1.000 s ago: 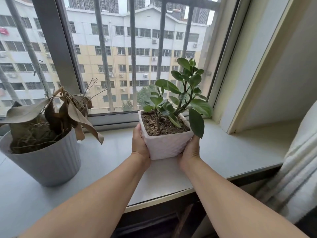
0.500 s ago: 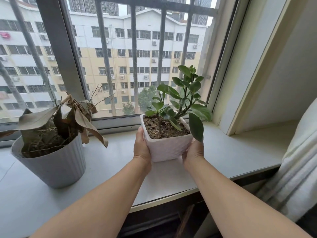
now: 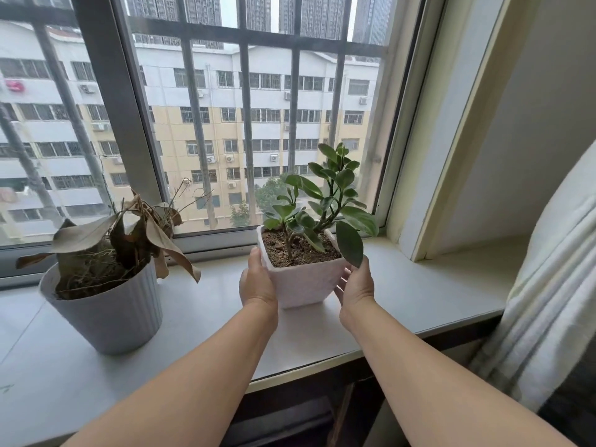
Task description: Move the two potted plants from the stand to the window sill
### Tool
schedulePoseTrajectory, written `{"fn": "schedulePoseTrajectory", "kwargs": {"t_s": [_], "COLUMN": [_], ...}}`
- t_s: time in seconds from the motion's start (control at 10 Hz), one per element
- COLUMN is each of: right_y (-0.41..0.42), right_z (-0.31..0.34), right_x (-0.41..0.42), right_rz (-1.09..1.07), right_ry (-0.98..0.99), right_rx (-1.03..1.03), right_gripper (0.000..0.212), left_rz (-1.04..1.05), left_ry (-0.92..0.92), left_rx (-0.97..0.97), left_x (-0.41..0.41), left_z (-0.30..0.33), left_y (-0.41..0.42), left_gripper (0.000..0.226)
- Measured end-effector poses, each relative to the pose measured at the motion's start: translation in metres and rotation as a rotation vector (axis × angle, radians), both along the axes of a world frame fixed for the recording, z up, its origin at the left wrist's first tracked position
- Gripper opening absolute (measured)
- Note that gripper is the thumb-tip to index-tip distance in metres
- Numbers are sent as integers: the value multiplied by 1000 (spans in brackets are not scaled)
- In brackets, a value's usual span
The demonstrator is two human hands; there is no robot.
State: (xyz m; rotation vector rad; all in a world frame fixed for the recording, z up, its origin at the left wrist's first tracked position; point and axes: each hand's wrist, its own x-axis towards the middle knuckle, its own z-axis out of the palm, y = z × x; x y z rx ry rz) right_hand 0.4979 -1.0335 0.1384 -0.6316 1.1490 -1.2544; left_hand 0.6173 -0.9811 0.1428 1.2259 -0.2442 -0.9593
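Observation:
A green leafy plant in a white square pot (image 3: pixel 303 282) stands on the grey window sill (image 3: pixel 419 295), near the middle. My left hand (image 3: pixel 258 285) lies against the pot's left wall, thumb at the rim. My right hand (image 3: pixel 354 288) cups the right side with its fingers spread; a small gap shows between palm and pot, and only the fingertips are near the wall. A withered brown plant in a ribbed grey-white pot (image 3: pixel 106 304) stands on the sill to the left. The stand is out of view.
Behind the pots are the window glass, its grey frame (image 3: pixel 135 140) and outer bars. A pale wall reveal (image 3: pixel 451 156) closes the sill on the right. A white curtain (image 3: pixel 548 285) hangs at the right edge. Bare sill lies between the two pots.
The green plant's pot has come down and slightly forward to rest on the sill. My right hand has loosened from its side. The view has tilted up a little.

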Motion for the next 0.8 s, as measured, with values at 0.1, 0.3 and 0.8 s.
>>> {"fn": "schedulePoseTrajectory", "kwargs": {"t_s": [0.1, 0.3, 0.8], "right_y": [9, 33, 138], "right_z": [1, 11, 54], "right_x": [-6, -17, -20], "right_rz": [20, 14, -68], "right_ry": [52, 96, 113], "right_rx": [11, 20, -68], "right_gripper": [33, 37, 36], "left_rz": [19, 51, -60], "left_ry": [-34, -89, -309], "left_rx": [-3, -30, -47], "left_x": [-4, -14, -34], "left_z": [7, 20, 51], "left_y": [7, 27, 102], "left_gripper": [67, 64, 35]}}
